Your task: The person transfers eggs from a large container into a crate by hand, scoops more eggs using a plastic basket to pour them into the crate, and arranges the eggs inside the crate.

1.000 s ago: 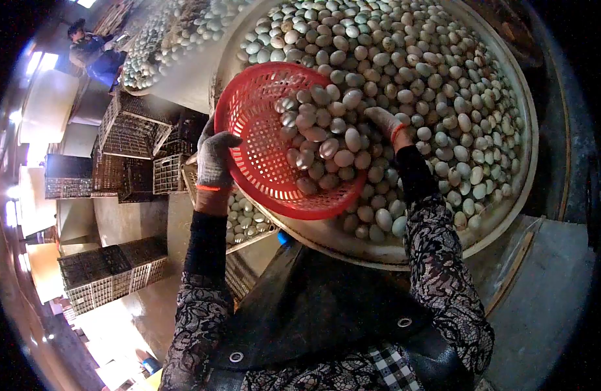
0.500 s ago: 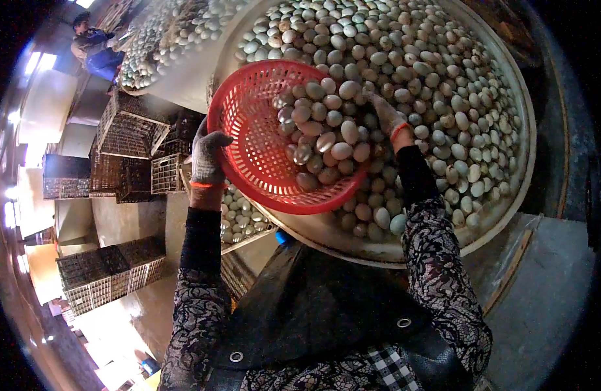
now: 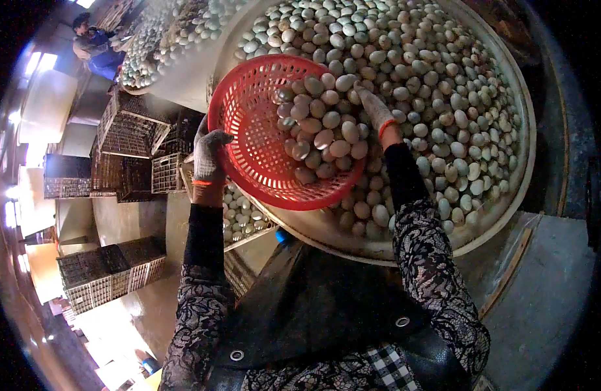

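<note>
My left hand (image 3: 212, 155), in a pale knit glove, grips the left rim of a red plastic basket (image 3: 242, 130) with the thumb over the edge. Grey-white eggs (image 3: 326, 120) are heaped in the basket's right half. The basket tilts over a large round tub (image 3: 526, 153) full of more eggs (image 3: 437, 85). My right hand (image 3: 375, 109), also gloved, lies at the basket's right side with its fingers stretched out against the eggs there. Part of the basket's right rim is hidden behind eggs and that hand.
A second heap of eggs (image 3: 157, 55) lies at the upper left, with a person (image 3: 95, 47) beside it. Slatted crates (image 3: 134, 124) stand on the left, more crates (image 3: 111, 270) below them. A tray of eggs (image 3: 242, 218) sits under my left forearm.
My right hand has moved left, closer against the eggs in the basket. The basket has shifted slightly upward, while my left hand keeps its hold on the rim.
</note>
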### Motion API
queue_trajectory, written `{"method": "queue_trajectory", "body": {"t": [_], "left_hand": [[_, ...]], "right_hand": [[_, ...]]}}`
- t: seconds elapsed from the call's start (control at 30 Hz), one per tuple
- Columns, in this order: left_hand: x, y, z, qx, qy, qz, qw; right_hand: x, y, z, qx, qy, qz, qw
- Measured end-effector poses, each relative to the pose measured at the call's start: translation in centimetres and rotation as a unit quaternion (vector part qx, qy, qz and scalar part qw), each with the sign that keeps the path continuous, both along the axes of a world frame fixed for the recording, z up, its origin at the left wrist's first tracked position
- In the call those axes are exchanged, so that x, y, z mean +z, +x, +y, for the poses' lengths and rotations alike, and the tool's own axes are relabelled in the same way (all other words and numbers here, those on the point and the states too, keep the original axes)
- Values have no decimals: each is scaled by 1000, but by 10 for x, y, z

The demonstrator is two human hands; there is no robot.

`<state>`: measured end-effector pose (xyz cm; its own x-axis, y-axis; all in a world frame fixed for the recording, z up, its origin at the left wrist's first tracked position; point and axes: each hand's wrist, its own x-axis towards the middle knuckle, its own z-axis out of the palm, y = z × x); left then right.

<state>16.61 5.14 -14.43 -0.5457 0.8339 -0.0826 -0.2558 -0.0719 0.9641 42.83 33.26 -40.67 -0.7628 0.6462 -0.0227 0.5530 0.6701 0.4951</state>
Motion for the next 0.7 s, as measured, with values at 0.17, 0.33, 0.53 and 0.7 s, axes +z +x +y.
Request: {"method": "queue_trajectory", "body": {"t": [0.17,0.33,0.53,0.7], "left_hand": [[-15,-16,1,-15,-9,-2,1000],[4,0,4,18,-6,-50,999],[-5,-7,-1,-25,14,-51,998],[-7,-9,0,7,7,-57,998]], "right_hand": [[41,10,-13,127,224,-193,947],[125,8,-40,140,266,-252,920],[116,12,-44,89,249,-343,901],[65,21,-10,64,311,-188,929]]}}
